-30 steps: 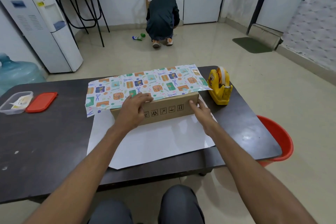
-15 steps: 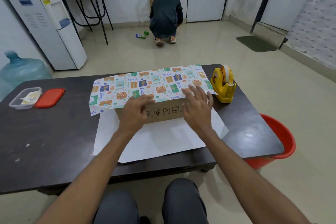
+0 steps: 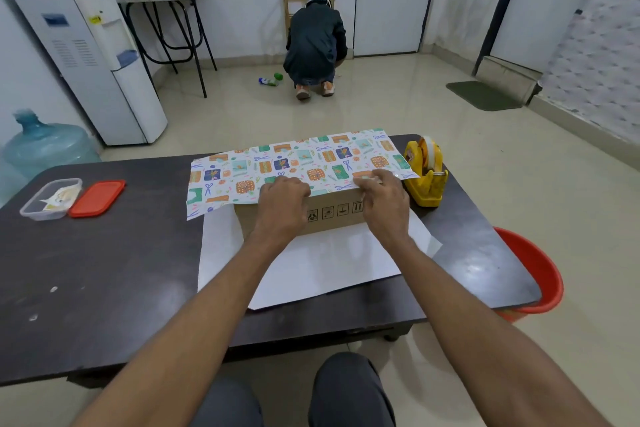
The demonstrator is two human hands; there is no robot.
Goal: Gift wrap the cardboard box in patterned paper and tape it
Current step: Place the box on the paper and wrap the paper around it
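Note:
A brown cardboard box [image 3: 334,213] sits on a sheet of patterned paper [image 3: 294,163] whose white underside [image 3: 322,263] spreads toward me on the dark table [image 3: 104,270]. The printed far flap is folded over the box top. My left hand [image 3: 282,199] presses on the near top edge at the box's left part, fingers curled down. My right hand [image 3: 382,198] pinches the flap's near edge at the box's right corner. A yellow tape dispenser [image 3: 426,170] stands just right of the box, a few centimetres from my right hand.
A clear plastic container [image 3: 50,199] and its red lid [image 3: 97,198] lie at the table's left. A red bucket [image 3: 533,274] stands on the floor by the right table edge. A person [image 3: 315,45] squats near the far wall. A water dispenser [image 3: 86,55] and a water jug [image 3: 45,142] stand at left.
My right hand rose from the box's right front corner onto the top and now pinches the flap's edge. My left hand stayed on the box's top edge.

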